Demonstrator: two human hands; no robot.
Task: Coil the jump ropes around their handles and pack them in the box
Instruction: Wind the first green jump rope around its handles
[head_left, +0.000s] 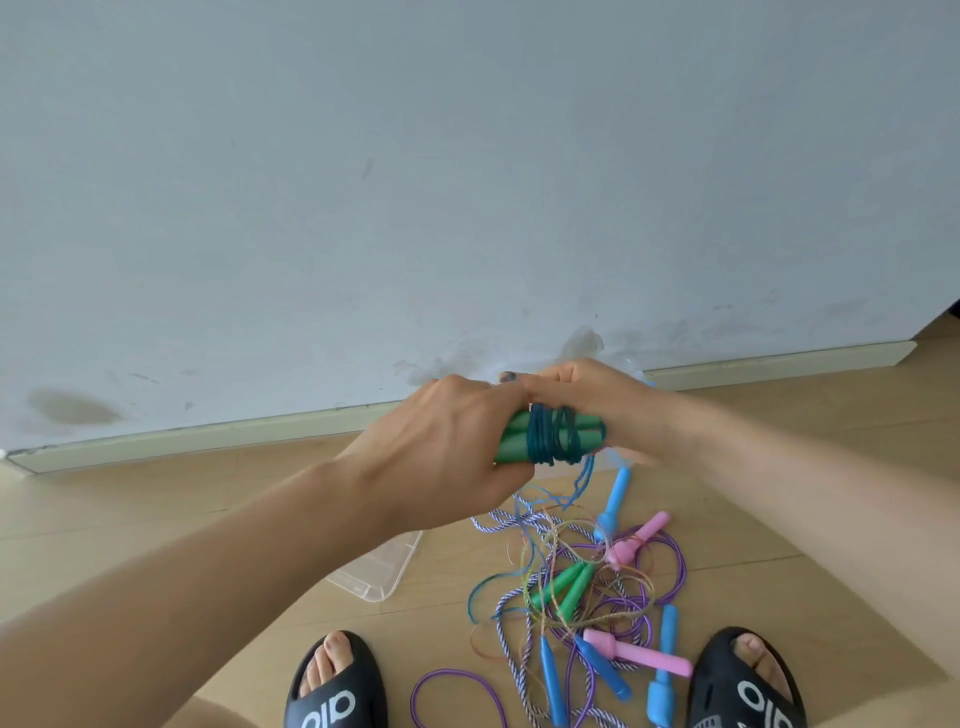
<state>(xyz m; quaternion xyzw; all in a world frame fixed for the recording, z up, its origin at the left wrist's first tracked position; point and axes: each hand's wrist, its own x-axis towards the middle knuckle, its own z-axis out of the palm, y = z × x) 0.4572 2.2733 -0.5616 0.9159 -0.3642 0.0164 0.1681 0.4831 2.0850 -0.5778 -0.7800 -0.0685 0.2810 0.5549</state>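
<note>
Both hands, left hand (447, 441) and right hand (587, 405), clasp a pair of green handles (519, 441) nearly wrapped in teal cord, while several ropes (587, 597) lie tangled on the floor beside the clear box (384, 571).

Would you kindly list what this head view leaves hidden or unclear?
- Clear box: mostly behind the left forearm; contents hidden.
- Green handles: ends covered by left hand and right hand.
- Teal cord's loose end: lost in the floor tangle.
</note>
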